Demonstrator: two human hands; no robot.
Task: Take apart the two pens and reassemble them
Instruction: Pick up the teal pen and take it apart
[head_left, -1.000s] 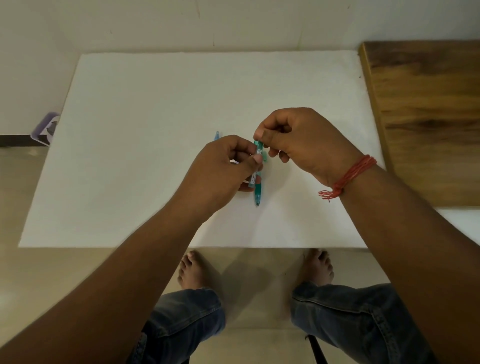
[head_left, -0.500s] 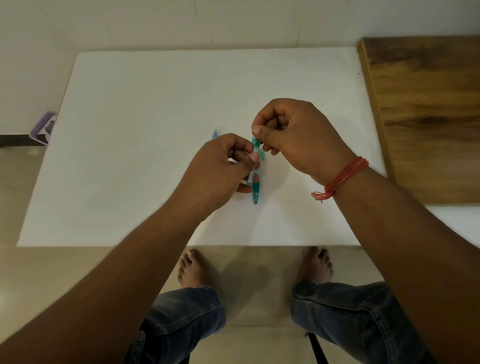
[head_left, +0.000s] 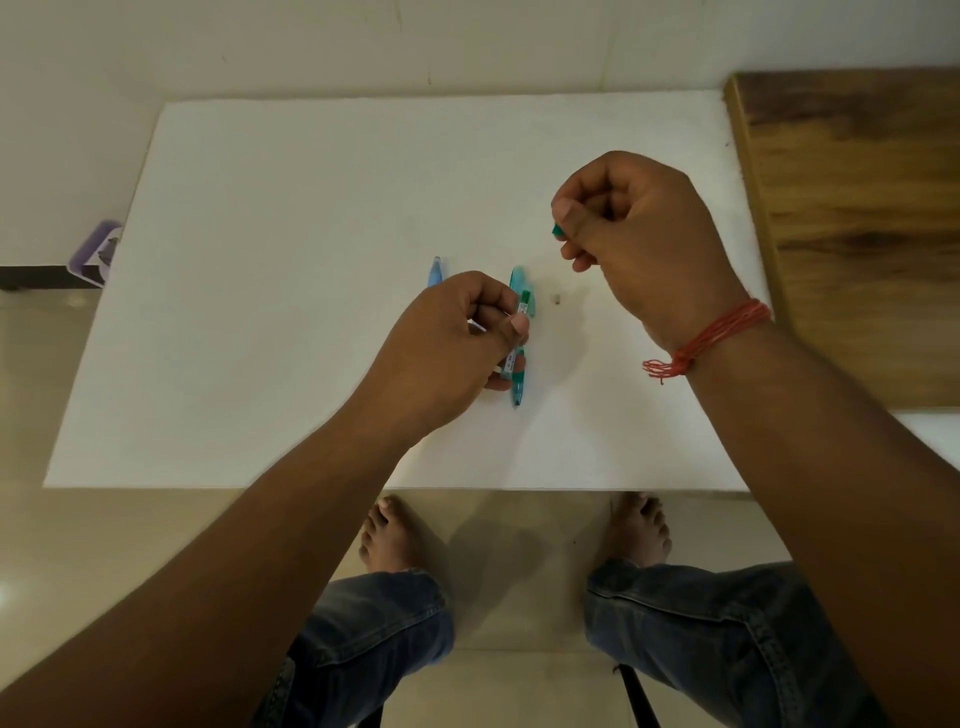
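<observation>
**Caller:** Two hands over the white board (head_left: 322, 218), and they're well apart. Left hand (head_left: 452, 348) sits low in the middle, fingers curled round the green pen (head_left: 518, 338), thumb pressed on the barrel. The pen runs near to far, its lower tip pointing back at the person, just above the board.

**Analyst:** And the right hand (head_left: 639, 244)?

**Caller:** Up and off to the right, thumb and forefinger pinching a small green piece (head_left: 558, 230). Only a sliver pokes out past the thumb, so I can't tell what part it is. The other fingers are tucked in. Red thread bracelet (head_left: 717, 338) on that wrist.

**Analyst:** Second pen?

**Caller:** Blue pen (head_left: 435, 270), lying on the board just beyond the left hand. Only its far end shows; the knuckles hide the rest.

**Analyst:** Something small between the hands?

**Caller:** A tiny dark speck (head_left: 557, 299) on the board, just right of the green pen's upper end. Too small to name.

**Analyst:** Surroundings?

**Caller:** Wooden surface (head_left: 852, 208) at the board's right edge, a purple item (head_left: 96, 249) off to the left on the floor, bare feet and jeans below.
</observation>
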